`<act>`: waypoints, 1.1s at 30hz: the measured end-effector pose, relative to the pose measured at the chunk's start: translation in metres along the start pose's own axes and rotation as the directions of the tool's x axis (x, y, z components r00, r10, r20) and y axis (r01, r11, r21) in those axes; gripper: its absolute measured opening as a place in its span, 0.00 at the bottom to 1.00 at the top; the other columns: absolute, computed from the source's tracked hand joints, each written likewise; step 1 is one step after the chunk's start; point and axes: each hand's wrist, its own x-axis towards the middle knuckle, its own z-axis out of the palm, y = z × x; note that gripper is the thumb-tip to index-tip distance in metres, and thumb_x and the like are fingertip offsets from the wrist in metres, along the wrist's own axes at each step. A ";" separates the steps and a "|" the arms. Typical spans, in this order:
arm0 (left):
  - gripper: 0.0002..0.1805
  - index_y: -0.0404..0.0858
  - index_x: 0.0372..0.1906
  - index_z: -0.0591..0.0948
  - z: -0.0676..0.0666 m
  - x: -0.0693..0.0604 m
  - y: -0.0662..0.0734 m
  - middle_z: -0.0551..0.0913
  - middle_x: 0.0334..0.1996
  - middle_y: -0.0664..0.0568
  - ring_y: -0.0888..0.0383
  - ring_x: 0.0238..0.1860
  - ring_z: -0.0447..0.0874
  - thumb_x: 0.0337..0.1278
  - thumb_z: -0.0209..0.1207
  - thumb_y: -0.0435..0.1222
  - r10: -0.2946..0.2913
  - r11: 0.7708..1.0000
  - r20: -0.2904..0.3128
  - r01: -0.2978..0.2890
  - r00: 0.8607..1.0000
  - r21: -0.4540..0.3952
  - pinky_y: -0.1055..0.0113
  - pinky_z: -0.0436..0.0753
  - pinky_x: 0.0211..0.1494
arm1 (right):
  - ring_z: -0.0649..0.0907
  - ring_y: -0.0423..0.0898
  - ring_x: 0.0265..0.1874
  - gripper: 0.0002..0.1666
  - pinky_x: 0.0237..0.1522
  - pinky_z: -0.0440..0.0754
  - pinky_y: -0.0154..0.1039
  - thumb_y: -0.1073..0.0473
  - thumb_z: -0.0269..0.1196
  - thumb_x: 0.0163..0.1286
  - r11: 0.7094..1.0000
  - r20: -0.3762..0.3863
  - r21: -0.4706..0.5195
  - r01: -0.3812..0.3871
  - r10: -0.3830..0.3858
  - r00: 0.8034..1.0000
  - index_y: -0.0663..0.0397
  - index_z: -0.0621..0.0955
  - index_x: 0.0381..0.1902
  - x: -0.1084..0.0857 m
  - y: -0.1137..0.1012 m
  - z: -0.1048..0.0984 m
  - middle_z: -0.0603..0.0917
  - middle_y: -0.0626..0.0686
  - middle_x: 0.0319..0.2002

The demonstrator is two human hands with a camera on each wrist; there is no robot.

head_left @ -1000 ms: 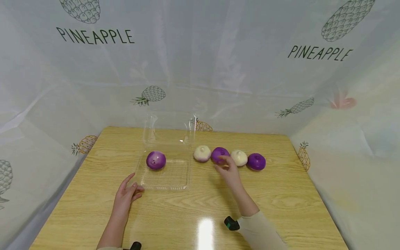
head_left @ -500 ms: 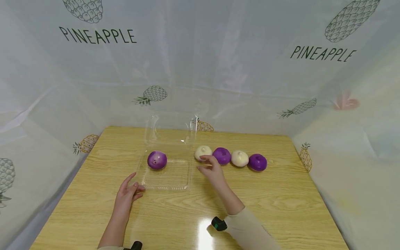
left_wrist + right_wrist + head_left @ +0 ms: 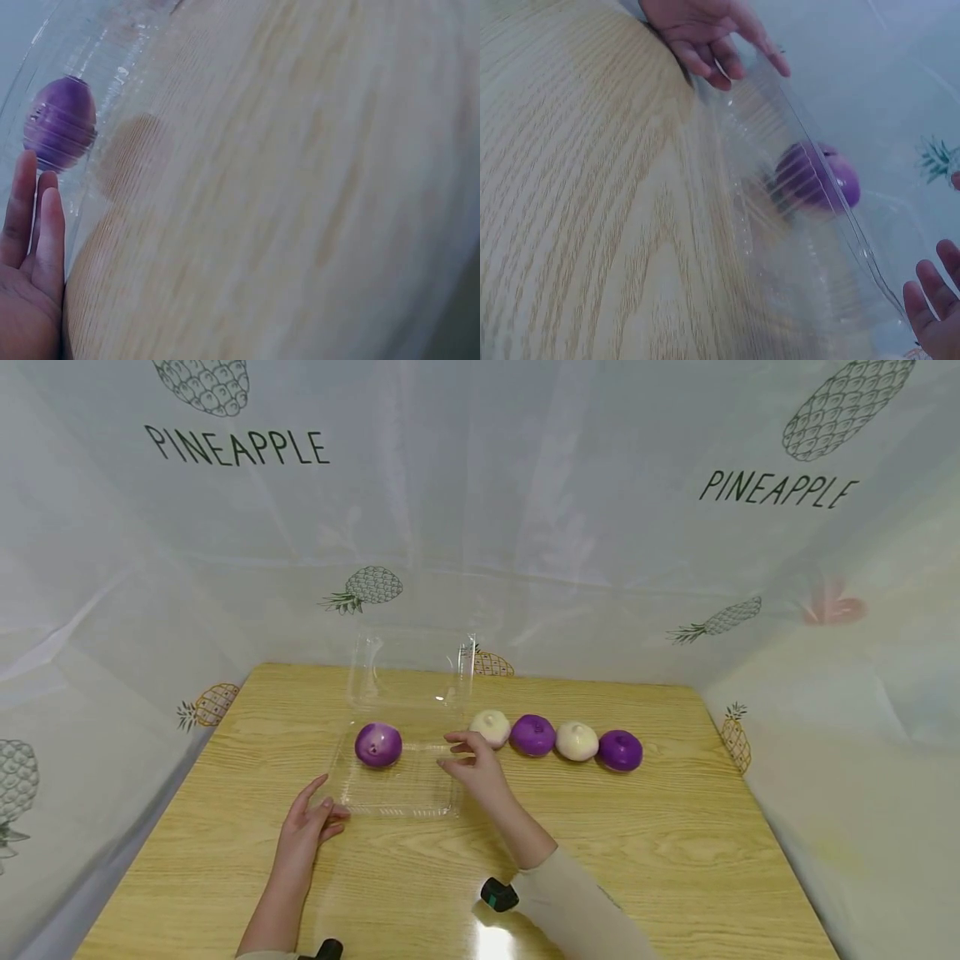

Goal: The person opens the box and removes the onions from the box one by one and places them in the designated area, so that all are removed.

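Note:
A clear plastic clamshell box [image 3: 397, 789] stands with its lid [image 3: 411, 668] raised at the back. Inside its tray, toward the back left, lies a purple onion [image 3: 378, 745]. My left hand [image 3: 307, 827] is at the box's near left corner, fingers extended and touching its side; the left wrist view shows those straight fingers [image 3: 51, 232] below the onion. Over the box's right edge hovers my right hand [image 3: 476, 766], thumb and fingers apart with nothing between them. In the right wrist view only some right-hand fingers [image 3: 934, 289] appear, beside the box rim.
Right of the box runs a row: a white onion [image 3: 491, 727], a purple onion [image 3: 533, 735], another white onion [image 3: 577, 741] and another purple onion [image 3: 620, 750]. The wooden table [image 3: 637, 860] is backed by a pineapple-printed curtain [image 3: 585, 527].
My right hand has moved left, from in front of the nearer purple onion in the row, past the white one, to the box's right edge. The left hand has stayed put.

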 end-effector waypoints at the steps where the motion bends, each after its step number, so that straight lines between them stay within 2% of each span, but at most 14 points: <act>1: 0.29 0.41 0.74 0.60 0.000 0.000 0.000 0.85 0.33 0.55 0.60 0.39 0.85 0.73 0.52 0.42 0.001 1.000 -0.001 -0.001 1.000 -0.002 0.68 0.84 0.44 | 0.74 0.69 0.52 0.23 0.53 0.76 0.57 0.72 0.66 0.62 1.000 -0.002 0.002 0.010 -0.010 1.000 0.74 0.74 0.54 0.003 0.005 0.003 0.76 0.69 0.54; 4: 0.29 0.41 0.74 0.60 0.000 0.000 -0.001 0.85 0.33 0.55 0.59 0.39 0.85 0.73 0.52 0.42 0.003 1.000 -0.003 -0.003 1.000 -0.009 0.68 0.84 0.43 | 0.75 0.66 0.51 0.23 0.52 0.76 0.57 0.71 0.67 0.61 1.000 -0.009 -0.013 0.026 -0.026 1.000 0.72 0.76 0.54 0.011 0.019 0.011 0.77 0.66 0.54; 10: 0.29 0.40 0.73 0.61 0.000 0.001 -0.002 0.85 0.32 0.56 0.60 0.38 0.85 0.73 0.52 0.41 0.007 1.000 -0.001 -0.007 1.000 -0.016 0.68 0.84 0.42 | 0.77 0.59 0.50 0.23 0.49 0.78 0.43 0.67 0.68 0.61 0.998 0.000 -0.061 0.013 -0.013 1.000 0.66 0.78 0.54 0.023 0.032 0.025 0.77 0.58 0.53; 14: 0.29 0.39 0.73 0.61 0.000 0.000 -0.001 0.85 0.32 0.55 0.59 0.38 0.85 0.73 0.52 0.41 0.014 1.000 -0.001 -0.014 1.000 -0.022 0.68 0.84 0.42 | 0.77 0.57 0.50 0.23 0.48 0.79 0.41 0.66 0.68 0.62 0.996 0.024 -0.089 0.002 0.000 1.000 0.65 0.78 0.55 0.029 0.033 0.032 0.77 0.57 0.52; 21: 0.29 0.38 0.73 0.60 0.000 0.000 0.000 0.85 0.32 0.55 0.60 0.38 0.84 0.73 0.52 0.41 0.013 0.999 0.005 -0.013 1.000 -0.038 0.68 0.84 0.41 | 0.77 0.59 0.51 0.23 0.48 0.79 0.42 0.65 0.68 0.63 0.992 0.061 -0.128 0.001 0.007 0.998 0.65 0.78 0.55 0.040 0.030 0.045 0.78 0.59 0.52; 28: 0.29 0.39 0.73 0.60 -0.001 0.000 0.000 0.85 0.32 0.56 0.60 0.38 0.84 0.73 0.52 0.41 0.017 0.999 0.007 -0.017 1.000 -0.043 0.68 0.84 0.41 | 0.78 0.54 0.48 0.24 0.44 0.80 0.36 0.63 0.70 0.61 0.985 0.052 -0.168 -0.047 0.056 0.997 0.65 0.78 0.55 0.051 0.033 0.057 0.78 0.57 0.52; 33: 0.29 0.39 0.73 0.60 0.000 -0.001 0.000 0.85 0.31 0.57 0.60 0.38 0.84 0.73 0.52 0.41 0.010 0.999 0.002 -0.010 1.000 -0.036 0.68 0.84 0.41 | 0.79 0.54 0.49 0.26 0.43 0.80 0.36 0.60 0.70 0.61 0.975 0.072 -0.209 -0.076 0.093 0.993 0.62 0.79 0.56 0.059 0.035 0.063 0.78 0.59 0.54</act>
